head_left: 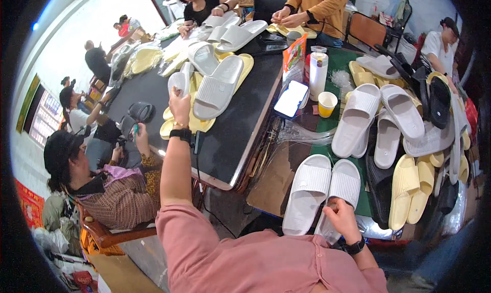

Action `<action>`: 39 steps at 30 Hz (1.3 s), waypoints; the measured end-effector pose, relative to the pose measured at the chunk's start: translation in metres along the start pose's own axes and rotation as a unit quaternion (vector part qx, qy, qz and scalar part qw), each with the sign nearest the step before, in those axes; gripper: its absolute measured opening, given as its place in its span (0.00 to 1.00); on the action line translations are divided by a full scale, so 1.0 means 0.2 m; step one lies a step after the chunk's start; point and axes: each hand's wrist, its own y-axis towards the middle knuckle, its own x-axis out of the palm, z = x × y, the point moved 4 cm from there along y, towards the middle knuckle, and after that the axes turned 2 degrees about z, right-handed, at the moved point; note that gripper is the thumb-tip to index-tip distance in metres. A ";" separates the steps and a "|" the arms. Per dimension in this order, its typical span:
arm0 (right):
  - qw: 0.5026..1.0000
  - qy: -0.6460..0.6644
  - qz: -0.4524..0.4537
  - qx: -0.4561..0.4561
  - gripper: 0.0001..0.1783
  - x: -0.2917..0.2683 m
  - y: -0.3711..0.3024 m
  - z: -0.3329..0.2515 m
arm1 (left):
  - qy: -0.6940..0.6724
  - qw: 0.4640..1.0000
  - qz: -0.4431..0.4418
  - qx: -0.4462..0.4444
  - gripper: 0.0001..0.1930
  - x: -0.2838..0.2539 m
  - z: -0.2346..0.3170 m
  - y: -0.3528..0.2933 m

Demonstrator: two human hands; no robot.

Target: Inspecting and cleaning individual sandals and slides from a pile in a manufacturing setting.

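My left hand (pixel 179 110) reaches out over the black table and is closed on the near end of a light grey slide sandal (pixel 177 83). Beside it, a larger grey slide (pixel 219 88) lies on top of pale yellow slides (pixel 200 124). Close to my body, my right hand (pixel 341 220) is over the lower part of a grey slide (pixel 344 183), its fingers curled together. Whatever lies between those fingers is hidden. To the left of that slide rests a matching grey slide (pixel 308 188), almost parallel to it.
A phone (pixel 291 99), a white bottle (pixel 318 70) and a yellow-white cup (pixel 327 105) stand between the work areas. Clear plastic strands (pixel 307 134) lie nearby. Grey, yellow and black slides pile up at right. A co-worker (pixel 110 190) sits at left; others work across the table (pixel 220 155).
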 end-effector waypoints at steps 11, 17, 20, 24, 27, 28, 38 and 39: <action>0.986 -0.138 0.093 -0.012 0.29 0.04 0.04 -0.07 | 0.135 0.975 -0.101 0.141 0.34 0.06 0.20 -0.23; 0.985 -0.084 0.148 -0.017 0.18 0.03 0.05 -0.05 | 0.161 0.973 -0.071 0.152 0.23 0.04 0.24 -0.20; 0.976 -0.038 0.210 -0.033 0.16 -0.05 0.01 -0.08 | 0.157 0.978 -0.023 0.137 0.23 -0.01 0.21 -0.16; 0.946 0.024 0.309 -0.091 0.13 -0.29 -0.05 -0.14 | 0.151 0.979 0.034 0.132 0.23 -0.11 0.15 -0.11; 0.922 0.077 0.361 -0.115 0.10 -0.59 -0.12 -0.15 | 0.118 0.981 0.086 0.127 0.21 -0.18 0.17 -0.08; 0.904 0.105 0.396 -0.124 0.11 -0.69 -0.15 -0.16 | 0.093 0.983 0.113 0.112 0.20 -0.21 0.19 -0.07; 0.713 -0.086 0.691 -0.079 0.17 -2.04 -0.22 0.12 | 0.036 0.939 0.177 0.292 0.13 -0.54 0.87 -0.43; 0.687 -0.111 0.718 -0.031 0.19 -2.16 -0.20 0.19 | 0.000 0.935 0.166 0.312 0.12 -0.55 0.92 -0.48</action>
